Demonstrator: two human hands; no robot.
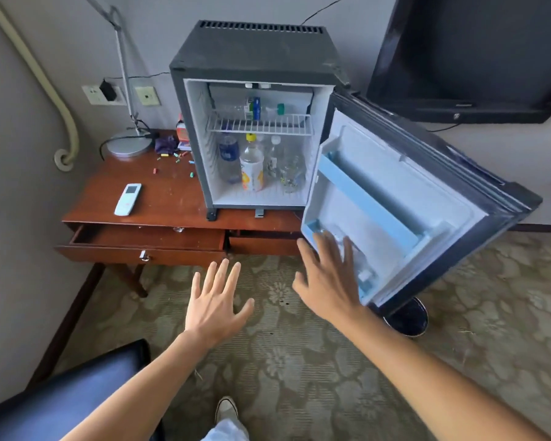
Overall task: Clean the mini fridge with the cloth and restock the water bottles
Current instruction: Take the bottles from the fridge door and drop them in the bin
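Observation:
A black mini fridge (pixel 252 55) stands on a wooden desk (pixel 166 192), its door (pixel 404 198) swung wide open to the right. Several bottles (pixel 252 167) stand on the fridge floor, and one lies on the wire shelf (pixel 261 125) above. A bottle (pixel 363 268) lies in the door's lower rack. My left hand (pixel 215 303) hovers open below the desk's front edge, holding nothing. My right hand (pixel 328 281) is spread open at the door's lower left corner, its fingers overlapping the rack. No cloth is in view.
The desk's left drawer (pixel 140 246) is pulled out. A white remote (pixel 128 198), a lamp base (pixel 129 146) and scattered small coloured bits lie on the desk. A TV (pixel 471 55) hangs at the right, a dark bin (pixel 407 319) sits under the door, and a blue chair (pixel 64 399) stands lower left.

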